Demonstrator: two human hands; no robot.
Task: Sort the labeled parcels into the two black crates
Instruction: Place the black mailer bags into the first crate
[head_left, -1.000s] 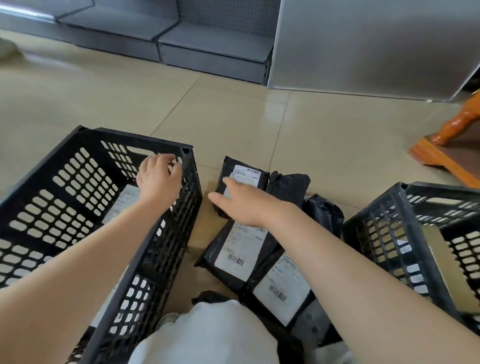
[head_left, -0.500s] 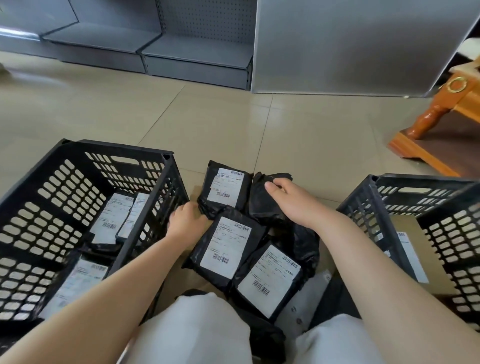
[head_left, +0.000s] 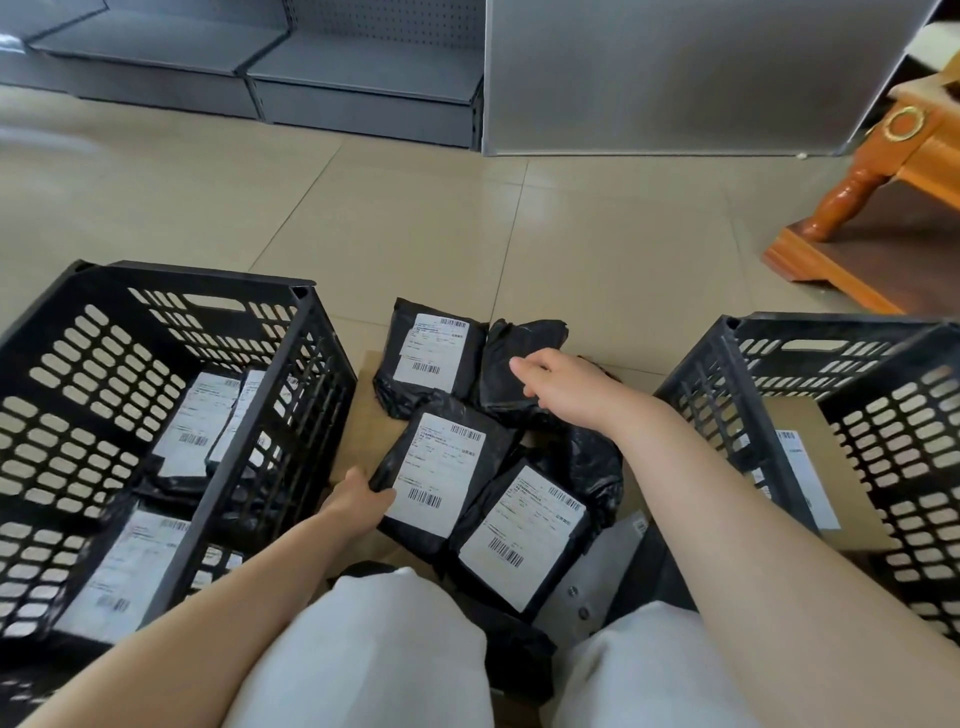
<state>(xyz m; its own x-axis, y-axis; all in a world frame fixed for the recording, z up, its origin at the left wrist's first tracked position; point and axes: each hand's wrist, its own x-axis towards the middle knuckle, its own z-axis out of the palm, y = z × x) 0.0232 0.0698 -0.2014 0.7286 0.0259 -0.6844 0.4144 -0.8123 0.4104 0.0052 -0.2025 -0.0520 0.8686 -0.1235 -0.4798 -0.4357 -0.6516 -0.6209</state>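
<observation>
So half a second back our left hand was just balled up against the side of the pile, and a second back it was over in the left crate. Now it's got its fingers curled around the near-left edge of the middle parcel, thumb on top by the label, and that edge looks tipped up a bit. So we'd say the next pick has started and this one is about to go to a crate.

Our right hand hasn't moved much. It sits on the unlabeled-side-up bag at the back of the pile, fingers laid over it pointing left. They look fairly flat, more resting than grabbing, though we can't see the tips underneath well.

Relative to the left fingers: the gripped parcel runs up and to the right from them. The front parcel lies just right of it, overlapping its edge. The back parcel is beyond the fingers, touching the bag under our right hand. All of it is on cardboard on the floor, between the crates.

The left crate sits right beside the left fingers and already holds several labeled parcels. The right crate is near our right forearm, with a brown box in it. Plenty left to sort, at least four parcels.
</observation>
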